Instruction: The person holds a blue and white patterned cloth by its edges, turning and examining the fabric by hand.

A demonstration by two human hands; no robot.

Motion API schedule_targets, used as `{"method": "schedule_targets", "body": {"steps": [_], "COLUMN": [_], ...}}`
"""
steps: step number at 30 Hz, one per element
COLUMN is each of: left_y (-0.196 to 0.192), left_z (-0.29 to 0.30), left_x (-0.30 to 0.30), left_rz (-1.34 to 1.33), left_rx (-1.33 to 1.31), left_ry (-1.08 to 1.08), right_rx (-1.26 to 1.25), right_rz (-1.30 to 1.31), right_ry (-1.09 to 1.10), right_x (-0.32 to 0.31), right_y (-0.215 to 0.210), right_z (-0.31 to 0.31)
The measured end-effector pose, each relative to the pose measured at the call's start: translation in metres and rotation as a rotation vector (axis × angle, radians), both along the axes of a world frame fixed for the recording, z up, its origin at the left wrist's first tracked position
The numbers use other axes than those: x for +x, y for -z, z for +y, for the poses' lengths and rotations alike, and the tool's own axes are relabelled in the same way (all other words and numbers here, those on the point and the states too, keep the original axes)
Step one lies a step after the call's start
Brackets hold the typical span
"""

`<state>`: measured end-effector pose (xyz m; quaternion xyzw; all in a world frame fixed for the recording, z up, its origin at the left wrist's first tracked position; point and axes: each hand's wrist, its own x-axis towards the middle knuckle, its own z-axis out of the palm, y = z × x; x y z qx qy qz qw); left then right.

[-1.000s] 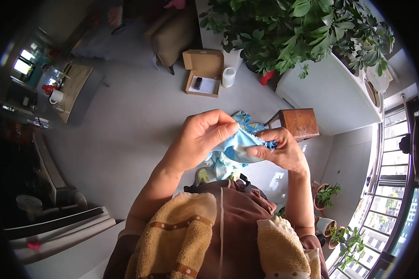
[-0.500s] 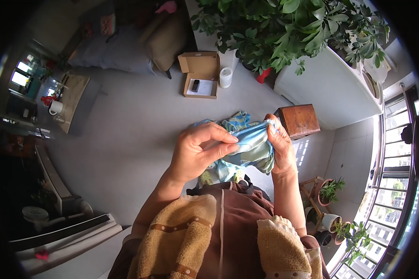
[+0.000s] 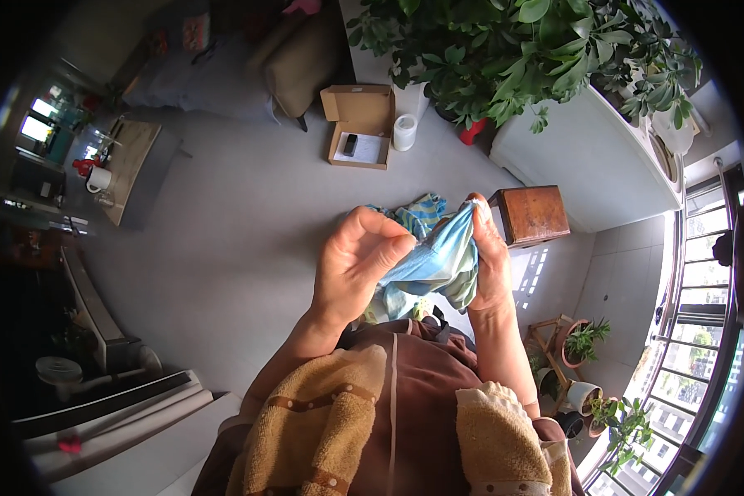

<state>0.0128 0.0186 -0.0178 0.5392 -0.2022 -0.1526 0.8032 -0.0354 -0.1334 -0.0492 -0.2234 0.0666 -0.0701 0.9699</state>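
Note:
A soft cloth (image 3: 440, 258) in blue and pale green, striped along its far edge, hangs bunched in front of my body. My right hand (image 3: 492, 263) grips its right side, thumb pressed on a gathered white edge at the top. Just left of the cloth, my left hand (image 3: 357, 260) is closed in a pinch, thumb against index finger. Whatever sits between those fingertips is too small to make out. The fabric stretches taut from the right thumb toward the left fingertips.
Beyond the cloth stand a wooden box (image 3: 533, 213), an open cardboard box (image 3: 360, 107) holding a dark device and paper, and a white jar (image 3: 404, 133). A large leafy plant (image 3: 512, 58) overhangs a white appliance (image 3: 570, 161). Potted plants (image 3: 585, 341) line the barred window.
My left hand has turned and drawn back slightly from the cloth, still pinching. The cloth looks pulled into a tighter slope toward my right thumb. The view has shifted slightly.

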Motion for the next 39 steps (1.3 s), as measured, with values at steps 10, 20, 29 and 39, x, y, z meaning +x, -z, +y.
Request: {"method": "schedule_targets", "body": {"steps": [10,20,29,39], "left_y": [0.005,0.004,0.009,0.152], "left_z": [-0.003,0.007,0.056,0.278], "left_x": [-0.004,0.005,0.012,-0.072], "left_rz": [-0.076,0.086,0.117,-0.209], "left_rx": [0.007,-0.147,-0.191,1.531], "left_ry": [-0.099,-0.13,0.244,0.313], "right_rx": [0.334,0.085,0.092,0.146], "right_rz": [-0.06,-0.106,-0.465,-0.699], "right_ry": [-0.152,-0.094,-0.07,-0.221], "right_x": [0.008,0.006,0.011,0.018], "right_y": [0.005,0.008,0.012,0.014], "right_z": [0.022,0.016,-0.013,-0.035]}}
